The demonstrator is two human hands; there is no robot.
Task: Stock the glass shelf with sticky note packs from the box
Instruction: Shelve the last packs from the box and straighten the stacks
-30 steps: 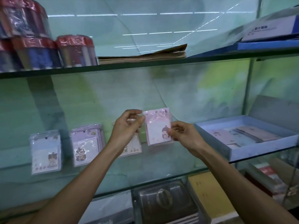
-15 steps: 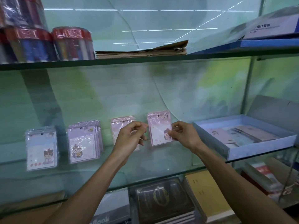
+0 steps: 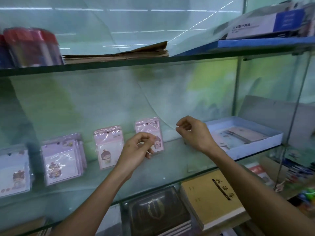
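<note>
A row of sticky note packs leans against the back wall of the glass shelf (image 3: 170, 169), seen here from lower left to centre of the frame: a pale pack (image 3: 14, 172) at the far left edge, a small stack of lilac packs (image 3: 63, 160), a pink pack (image 3: 109, 148), and another pink pack (image 3: 150, 133) standing at mid-frame. The person's left hand (image 3: 136, 150) hovers in front of that last pack, fingers loosely curled, grip holding nothing. The right hand (image 3: 194, 133), apart from the pack and to its right, is likewise empty, thumb and forefinger nearly pinched. At right of the frame, the blue box (image 3: 255, 147) sits on the same shelf with more stock lying flat inside. The risk, by the look of it: the upright packs rest on smooth glass and lean only lightly, so a brush from either hand or forearm could slide one down and knock over its neighbours.
</note>
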